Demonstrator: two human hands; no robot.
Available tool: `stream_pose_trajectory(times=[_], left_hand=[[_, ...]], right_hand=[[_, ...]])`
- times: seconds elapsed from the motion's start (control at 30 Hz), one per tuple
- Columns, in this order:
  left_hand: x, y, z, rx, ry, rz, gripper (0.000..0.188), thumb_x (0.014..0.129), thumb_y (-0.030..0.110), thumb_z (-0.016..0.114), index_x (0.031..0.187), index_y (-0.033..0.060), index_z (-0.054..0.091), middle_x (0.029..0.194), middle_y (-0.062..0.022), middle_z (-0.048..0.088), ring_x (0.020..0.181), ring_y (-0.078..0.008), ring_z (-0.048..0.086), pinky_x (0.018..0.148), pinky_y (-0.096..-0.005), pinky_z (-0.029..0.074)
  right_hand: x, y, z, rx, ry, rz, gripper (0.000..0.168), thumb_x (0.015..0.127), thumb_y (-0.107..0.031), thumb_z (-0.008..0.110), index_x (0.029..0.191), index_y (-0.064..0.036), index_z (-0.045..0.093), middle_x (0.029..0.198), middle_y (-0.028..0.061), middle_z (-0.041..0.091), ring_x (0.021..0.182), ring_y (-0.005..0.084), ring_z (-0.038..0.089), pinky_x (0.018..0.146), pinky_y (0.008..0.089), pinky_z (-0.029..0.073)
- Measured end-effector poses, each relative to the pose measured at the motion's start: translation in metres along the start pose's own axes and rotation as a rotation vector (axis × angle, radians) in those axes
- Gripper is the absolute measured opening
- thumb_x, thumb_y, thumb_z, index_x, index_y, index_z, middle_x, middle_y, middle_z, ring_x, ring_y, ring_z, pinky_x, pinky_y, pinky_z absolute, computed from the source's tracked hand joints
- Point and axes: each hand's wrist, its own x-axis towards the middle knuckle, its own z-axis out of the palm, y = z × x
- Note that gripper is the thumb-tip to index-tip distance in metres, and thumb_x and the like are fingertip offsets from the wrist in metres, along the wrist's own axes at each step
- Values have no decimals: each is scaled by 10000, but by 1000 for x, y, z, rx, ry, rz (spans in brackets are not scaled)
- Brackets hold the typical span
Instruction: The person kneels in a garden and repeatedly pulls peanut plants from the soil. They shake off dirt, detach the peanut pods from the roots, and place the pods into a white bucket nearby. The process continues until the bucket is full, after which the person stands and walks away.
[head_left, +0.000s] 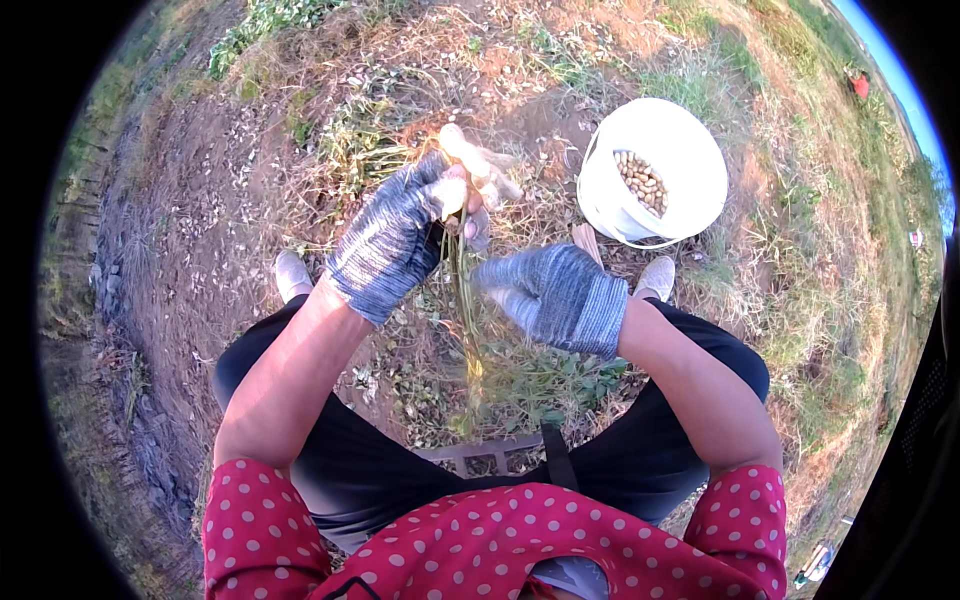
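Note:
My left hand (394, 236), in a grey knit glove, is closed around a bunch of peanut plants (463, 300) near its root end. Pale peanut pods (472, 161) cluster above and beside its fingers, and the green stems hang down toward my lap. Just right of the stems is my right hand (551, 292), gloved alike and slightly blurred, with curled fingers; whether it holds anything cannot be told. A white plastic bucket (690, 180) stands tilted in view beyond that hand, with picked peanuts (642, 182) at its bottom.
Pulled plants (360, 150) lie on the soil ahead of my left hand. My shoes (656, 277) are on either side, the right one near the bucket. A slatted seat edge (487, 454) shows between my legs. Dry grass and leaves litter the ground. Something red (859, 85) is far off at right.

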Motion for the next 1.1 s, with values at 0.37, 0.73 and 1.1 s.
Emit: stream_pose_trajectory(times=[0.37,0.73,1.1], left_hand=[[-4,16,-2,294,30,22,217,934,283,542,968,69,550,747,24,522,566,-58,420,555,-230,357],[-13,3,25,911,39,-19,215,912,208,589,1046,39,598,751,31,560,627,-39,463,536,-216,411],[13,-5,-11,729,253,-187,157,916,222,572,925,66,575,658,37,517,487,-28,418,429,-182,315]], right_hand=[[-9,9,-31,705,373,141,239,901,-204,534,1060,-37,599,732,7,570,626,64,535,564,213,467],[1,3,-22,77,478,-19,287,838,-298,670,908,-28,602,675,25,593,632,112,555,572,311,447],[-38,-33,-59,359,-125,-113,266,866,-268,620,963,-20,619,858,72,641,777,112,571,707,295,458]])
